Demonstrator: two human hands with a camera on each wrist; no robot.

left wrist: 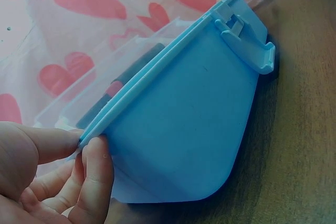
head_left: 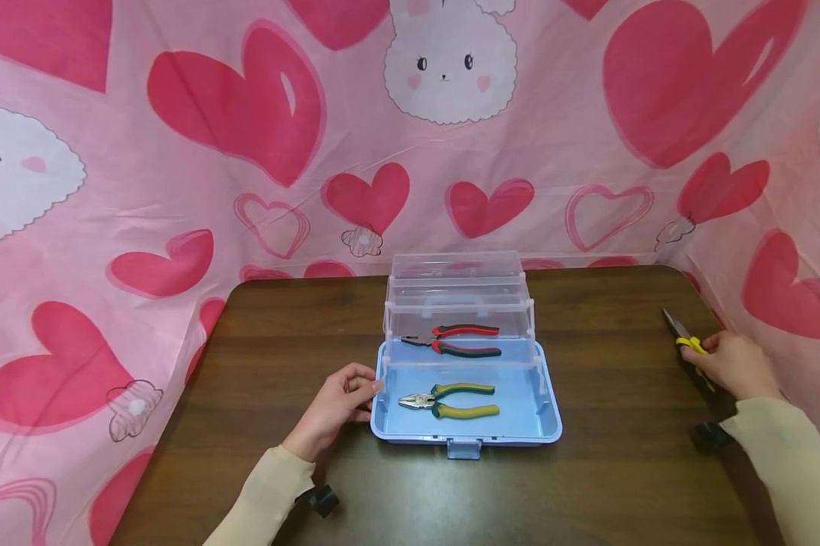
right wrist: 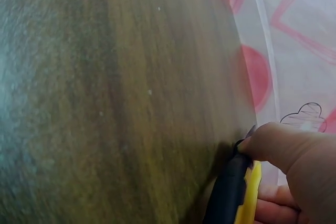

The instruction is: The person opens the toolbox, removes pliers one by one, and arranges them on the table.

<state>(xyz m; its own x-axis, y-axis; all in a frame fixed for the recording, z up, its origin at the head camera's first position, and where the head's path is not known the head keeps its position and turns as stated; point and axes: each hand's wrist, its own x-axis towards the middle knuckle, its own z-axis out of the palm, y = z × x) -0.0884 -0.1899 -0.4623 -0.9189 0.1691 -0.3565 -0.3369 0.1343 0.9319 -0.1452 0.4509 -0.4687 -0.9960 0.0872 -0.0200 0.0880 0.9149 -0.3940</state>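
On the table stands a light blue toolbox with its clear lid and clear trays raised at the back. Combination pliers with yellow-green handles lie on its floor. Red-and-black pliers show behind them, at a clear tray. My left hand pinches the box's left rim between thumb and fingers. Far to the right, my right hand holds a pair of long-nosed pliers with black and yellow handles. Their pointed metal tip faces away from me; the fingers partly hide them.
The brown wooden table extends on both sides of the box. A pink cloth with hearts and rabbits hangs behind and beside it. A latch sticks out at the box's front. A black strap piece hangs at the left wrist.
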